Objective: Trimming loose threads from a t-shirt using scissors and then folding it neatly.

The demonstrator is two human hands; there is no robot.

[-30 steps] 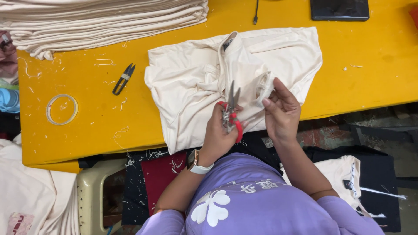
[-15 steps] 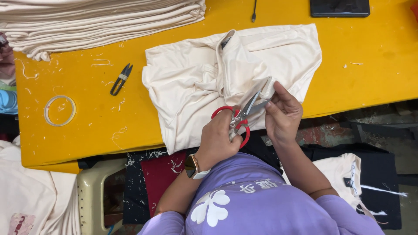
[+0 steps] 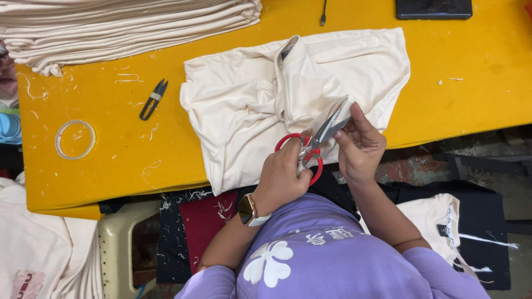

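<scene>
Red-handled scissors sit at the near edge of the yellow desk, over the near right part of a cream garment. Blades point up and right, slightly parted, with a thin strip of the cream fabric at the tips.

Left hand has its grip clenched through the red handle loops, a watch on that wrist. Right hand is just beside the blades, its fingers pinching the fabric edge at the blade tips, so that grip is closed on the garment.

The garment lies crumpled and partly folded in the middle of the desk, collar toward the far side, near edge hanging over the desk rim.

Left of it, well apart: small black thread snips, then a clear tape ring closer to the left edge. Loose thread scraps are scattered across that area.

Far left: a tall stack of folded cream garments. Far right: a dark flat device at the frame edge, and a cable end next to it.

Below the desk: a beige plastic stool, dark and red cloth, more cream pieces on the right. Person wears a purple shirt.
</scene>
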